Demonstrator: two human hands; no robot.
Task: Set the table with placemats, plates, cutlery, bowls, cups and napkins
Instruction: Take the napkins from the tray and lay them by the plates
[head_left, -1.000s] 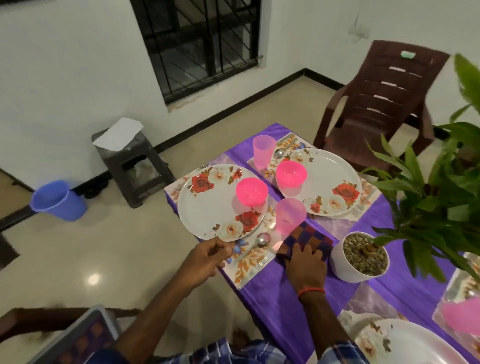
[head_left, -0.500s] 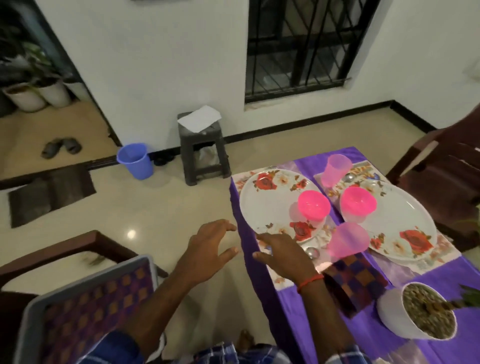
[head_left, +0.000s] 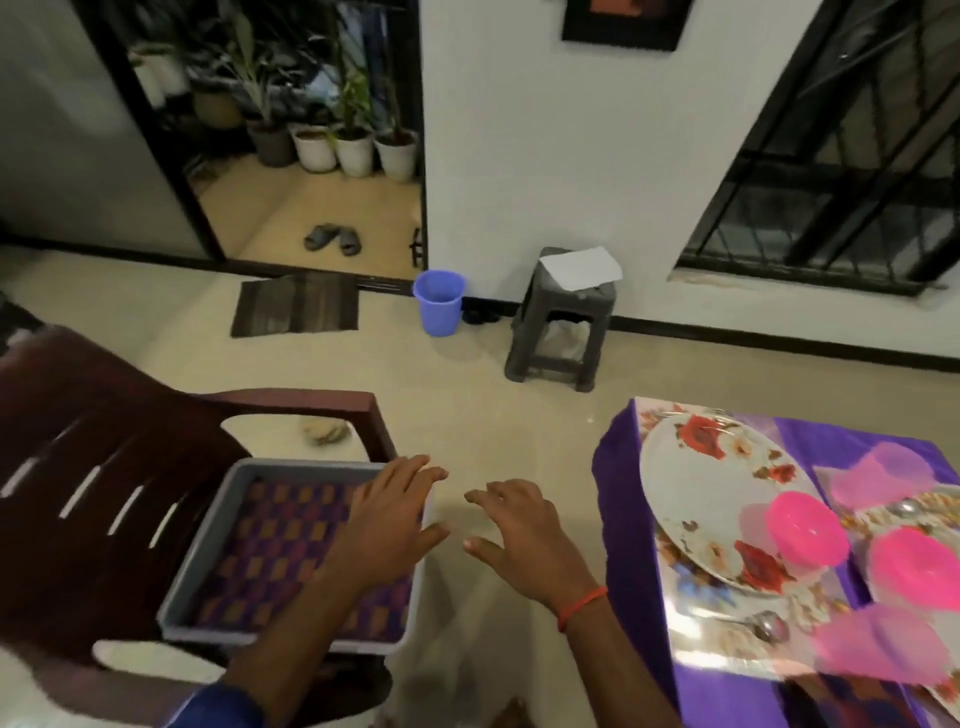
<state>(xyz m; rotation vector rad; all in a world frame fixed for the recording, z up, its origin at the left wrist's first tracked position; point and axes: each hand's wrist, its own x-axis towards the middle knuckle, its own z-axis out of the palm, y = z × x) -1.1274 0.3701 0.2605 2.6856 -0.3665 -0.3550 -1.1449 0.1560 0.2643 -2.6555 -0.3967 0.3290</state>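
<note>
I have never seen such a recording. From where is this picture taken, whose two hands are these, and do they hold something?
No machine here: a person wears a camera on the head, so you look down at their own hands. The left hand is over the edge of a grey tray with checked cloth, which sits on a brown chair. The right hand hovers between chair and table. Both are open and hold nothing. On the purple table lie a flowered plate, pink bowls and a spoon.

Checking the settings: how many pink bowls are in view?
2 pink bowls: one on the floral plate, the other right of it; others may be outside view.
</note>
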